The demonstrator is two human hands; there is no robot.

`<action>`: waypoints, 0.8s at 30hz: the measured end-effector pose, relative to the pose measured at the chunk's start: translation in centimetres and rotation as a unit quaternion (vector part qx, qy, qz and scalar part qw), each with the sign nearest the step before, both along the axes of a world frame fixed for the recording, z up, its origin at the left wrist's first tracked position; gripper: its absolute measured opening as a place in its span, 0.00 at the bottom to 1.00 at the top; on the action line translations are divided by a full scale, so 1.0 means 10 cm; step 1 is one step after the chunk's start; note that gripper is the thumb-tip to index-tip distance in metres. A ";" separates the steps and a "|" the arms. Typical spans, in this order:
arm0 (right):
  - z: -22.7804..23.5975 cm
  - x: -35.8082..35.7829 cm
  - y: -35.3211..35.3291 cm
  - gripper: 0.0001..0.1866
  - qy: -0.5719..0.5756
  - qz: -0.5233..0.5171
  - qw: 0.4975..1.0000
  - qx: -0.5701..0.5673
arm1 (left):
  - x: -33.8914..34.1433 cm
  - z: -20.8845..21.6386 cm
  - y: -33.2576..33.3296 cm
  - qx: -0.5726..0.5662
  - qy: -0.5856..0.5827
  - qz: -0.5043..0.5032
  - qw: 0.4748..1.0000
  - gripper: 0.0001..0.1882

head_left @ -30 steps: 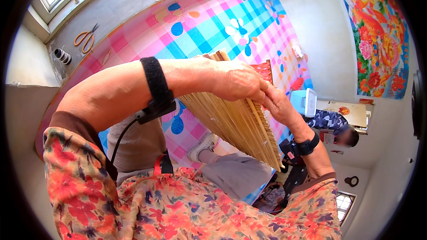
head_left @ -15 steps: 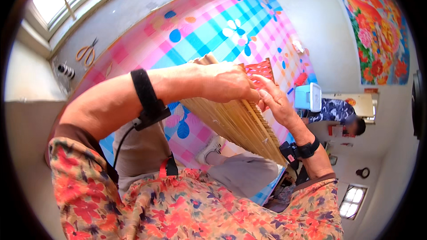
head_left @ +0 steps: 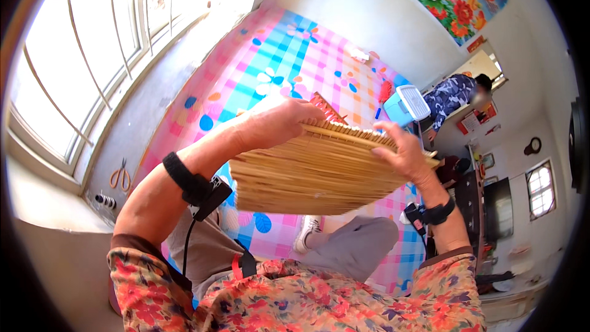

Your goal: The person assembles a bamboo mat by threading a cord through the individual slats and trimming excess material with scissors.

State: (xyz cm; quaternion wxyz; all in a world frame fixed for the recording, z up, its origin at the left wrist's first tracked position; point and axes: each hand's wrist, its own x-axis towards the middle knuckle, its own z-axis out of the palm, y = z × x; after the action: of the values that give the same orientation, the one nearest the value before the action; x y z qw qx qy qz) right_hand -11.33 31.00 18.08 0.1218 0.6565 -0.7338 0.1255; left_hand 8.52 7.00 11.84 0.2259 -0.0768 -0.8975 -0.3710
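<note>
Between my hands, above my lap, hangs a straw-coloured mat of thin stalks [head_left: 307, 175], its stalks laid side by side and a thicker bound edge on top. My left hand [head_left: 276, 124] is closed on the left end of that edge, its fingertips partly hidden behind the stalks. My right hand [head_left: 402, 152] grips the right end, thumb on the near side and fingers over the top. Behind the edge, close to my left hand, a red woven piece [head_left: 329, 109] sticks up; whether it is joined to the mat I cannot tell.
Scissors [head_left: 120, 176] and a dark thread spool [head_left: 106, 200] lie on the window ledge at left. Beneath me spreads a pink and blue checked sheet [head_left: 246, 80]. A light blue box with a white lid [head_left: 407, 106] stands at right, near a person in camouflage [head_left: 453, 98].
The mat has swung from a steep slant to nearly level, its broad side facing me. My hands, close together before, are now apart at its two ends. The view has turned toward the window.
</note>
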 end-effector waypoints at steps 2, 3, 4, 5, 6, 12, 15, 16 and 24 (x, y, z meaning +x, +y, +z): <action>0.42 0.09 -0.04 0.20 -0.014 0.009 0.999 0.043 | 0.04 0.09 0.02 0.015 0.058 -0.004 0.998 0.22; 0.62 0.21 -0.08 0.19 -0.030 -0.020 0.995 0.091 | 0.05 0.08 0.04 0.046 0.064 -0.020 0.997 0.23; 0.76 0.25 -0.09 0.19 -0.012 -0.003 0.995 0.100 | 0.09 0.10 0.06 0.081 0.049 -0.016 0.995 0.23; 0.85 0.27 -0.09 0.19 0.003 0.012 0.994 0.113 | 0.12 0.09 0.10 0.119 0.031 -0.014 0.992 0.24; 0.91 0.25 -0.13 0.19 0.019 0.029 0.992 0.125 | 0.14 0.09 0.11 0.157 0.013 -0.009 0.987 0.24; 1.21 0.34 -0.30 0.22 0.037 0.070 0.983 0.164 | 0.17 0.14 0.07 0.242 0.020 -0.040 0.969 0.23; 1.24 0.38 -0.42 0.22 0.041 0.079 0.980 0.178 | 0.23 0.11 0.01 0.244 0.028 -0.028 0.969 0.23; 1.23 0.39 -0.45 0.22 0.045 0.083 0.978 0.184 | 0.26 0.09 -0.01 0.245 0.028 -0.021 0.969 0.23; 1.16 0.45 -0.62 0.20 0.064 0.094 0.974 0.195 | 0.30 -0.08 -0.14 0.274 -0.011 -0.025 0.961 0.23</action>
State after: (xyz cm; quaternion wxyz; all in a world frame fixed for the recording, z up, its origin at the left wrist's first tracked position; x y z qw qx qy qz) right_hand -6.88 24.80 29.70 0.0263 0.7403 -0.6698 -0.0515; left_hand 11.54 5.57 11.09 0.2193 -0.0300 -0.7616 -0.6091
